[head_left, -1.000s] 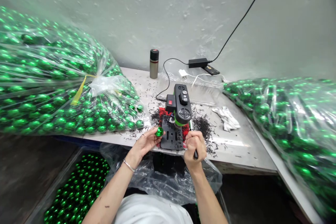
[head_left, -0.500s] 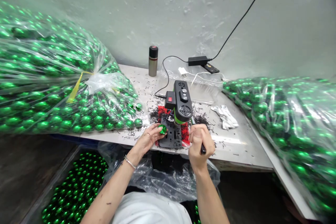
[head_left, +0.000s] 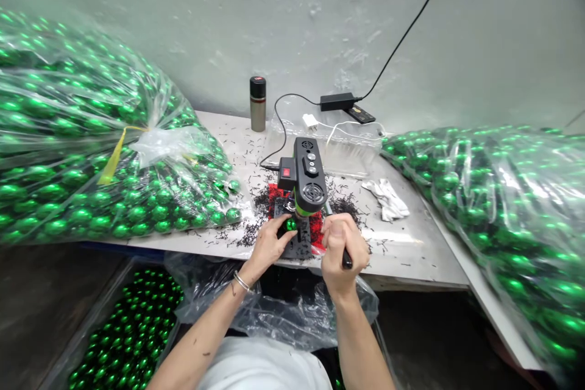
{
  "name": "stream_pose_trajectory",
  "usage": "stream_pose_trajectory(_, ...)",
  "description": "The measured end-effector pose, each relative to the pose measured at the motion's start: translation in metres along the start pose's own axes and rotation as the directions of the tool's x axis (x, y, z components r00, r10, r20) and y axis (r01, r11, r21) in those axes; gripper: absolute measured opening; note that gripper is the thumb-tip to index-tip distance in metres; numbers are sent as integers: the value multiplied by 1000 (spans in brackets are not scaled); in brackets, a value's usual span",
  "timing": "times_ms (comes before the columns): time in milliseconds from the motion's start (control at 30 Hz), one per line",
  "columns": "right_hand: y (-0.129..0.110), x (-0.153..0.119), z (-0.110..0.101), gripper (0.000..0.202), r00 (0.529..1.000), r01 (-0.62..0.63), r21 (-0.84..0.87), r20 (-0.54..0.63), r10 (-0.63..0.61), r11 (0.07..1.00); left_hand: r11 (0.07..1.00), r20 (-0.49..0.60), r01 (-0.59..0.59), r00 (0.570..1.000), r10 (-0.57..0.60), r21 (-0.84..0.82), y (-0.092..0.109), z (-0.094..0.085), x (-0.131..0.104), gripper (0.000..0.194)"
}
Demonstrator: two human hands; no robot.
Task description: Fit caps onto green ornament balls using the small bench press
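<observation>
Between the fingertips of my left hand [head_left: 270,244] is a shiny green ball [head_left: 291,224], held over the black base plate [head_left: 295,248] of a small machine. The black machine head [head_left: 311,177], with a red switch on its side box, overhangs the plate just right of the ball. My right hand [head_left: 343,250] is closed round the machine's lever [head_left: 347,261], whose black end sticks out below the fist. Red material [head_left: 317,231] lies beside the plate under dark shavings.
Large clear bags of green balls lie at left [head_left: 77,189] and right [head_left: 493,213]. Behind the machine are a bottle [head_left: 258,106], a power adapter [head_left: 337,102] and a plastic tray [head_left: 351,155]. White gloves [head_left: 387,198] lie right. More green balls [head_left: 130,323] sit below the table.
My left hand has moved the ball rightward, further over the base plate and nearer the machine head. My right hand remains on the lever. The view has shifted slightly.
</observation>
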State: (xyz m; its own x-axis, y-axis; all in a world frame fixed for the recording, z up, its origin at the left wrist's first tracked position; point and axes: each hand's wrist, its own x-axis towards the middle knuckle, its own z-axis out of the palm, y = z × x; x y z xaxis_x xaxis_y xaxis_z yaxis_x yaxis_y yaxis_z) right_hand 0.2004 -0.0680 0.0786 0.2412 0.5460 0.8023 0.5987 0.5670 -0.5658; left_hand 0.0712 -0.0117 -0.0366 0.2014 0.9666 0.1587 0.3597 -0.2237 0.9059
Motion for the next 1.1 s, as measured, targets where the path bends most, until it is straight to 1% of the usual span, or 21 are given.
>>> stream_pose_trajectory(100, 1, -2, 0, 30, 1000, 14, 4, 0, -14, 1000, 988, 2, -134, 991, 134, 83, -4, 2, -2, 32)
stream_pose_trajectory(167, 1, -3, -1, 30, 1000, 12, -4, 7, -12, 1000, 977, 6, -182, 983, 183, 114, -8, 3, -2, 32)
stream_pose_trajectory(233, 1, -5, -2, 29, 1000, 13, -11, 20, -13, 1000, 970, 11, -203, 979, 203, 131, -11, 3, -1, 32)
stream_pose_trajectory(333, 4, -13, -2, 28, 999, 20, -2, 39, -20, 1000, 965, 24, -220, 976, 219, 144, -14, 4, -1, 33)
stream_pose_trajectory(400, 10, -22, -2, 27, 998, 31, 3, 46, -32, 1000, 960, 31, -233, 972, 231, 155, -15, 4, -1, 34)
stream_pose_trajectory(500, 25, -39, 2, 26, 993, 106, -17, 54, -105, 994, 953, 29, -244, 970, 243, 178, -15, 4, -1, 33)
stream_pose_trajectory(600, 42, -55, 8, 27, 985, 169, -25, 27, -168, 985, 948, 25, -250, 968, 250, 196, -15, 5, -1, 32)
stream_pose_trajectory(700, 54, -65, 15, 29, 986, 165, 10, -25, -165, 986, 946, 19, -253, 967, 254, 202, -14, 5, -2, 32)
stream_pose_trajectory(800, 58, -70, 19, 30, 985, 162, 37, -65, -160, 986, 946, 13, -248, 968, 251, 210, -14, 6, -3, 32)
stream_pose_trajectory(867, 58, -70, 20, 30, 984, 167, 46, -70, -163, 985, 945, 7, -249, 967, 254, 212, -15, 7, -3, 32)
stream_pose_trajectory(1000, 60, -70, 19, 30, 982, 180, 38, -63, -177, 983, 947, -1, -256, 965, 261, 196, -16, 8, -1, 33)
stream_pose_trajectory(1100, 64, -74, 19, 29, 979, 202, -13, -11, -202, 979, 950, 9, -252, 967, 255, 183, -17, 8, -1, 34)
